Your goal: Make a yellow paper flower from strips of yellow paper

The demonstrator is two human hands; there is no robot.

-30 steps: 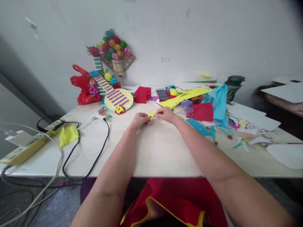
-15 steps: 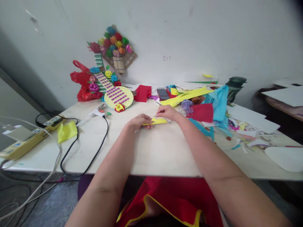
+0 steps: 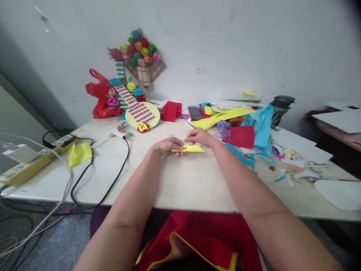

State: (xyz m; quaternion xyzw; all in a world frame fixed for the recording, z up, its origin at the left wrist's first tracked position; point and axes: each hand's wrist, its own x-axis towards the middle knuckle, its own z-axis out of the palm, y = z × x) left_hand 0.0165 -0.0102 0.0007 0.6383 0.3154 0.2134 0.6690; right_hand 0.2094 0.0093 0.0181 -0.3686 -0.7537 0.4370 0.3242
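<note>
My left hand pinches the left end of a small flat yellow paper piece just above the table. My right hand is closed over the paper's top edge. It grips a thin grey tool that looks like small scissors, whose blade crosses the paper. The two hands almost touch in the middle of the table, and both forearms reach in from the near edge.
A glue gun with a black cord, a yellow power strip and a crumpled yellow sheet lie left. A paper guitar and red bag stand behind. Coloured paper scraps, purple thread and a green bottle crowd the right.
The yellow piece was a small bunched bit held up between both hands. Now it is lower, spread flat and wider, with the grey tool across it. The hands moved slightly nearer.
</note>
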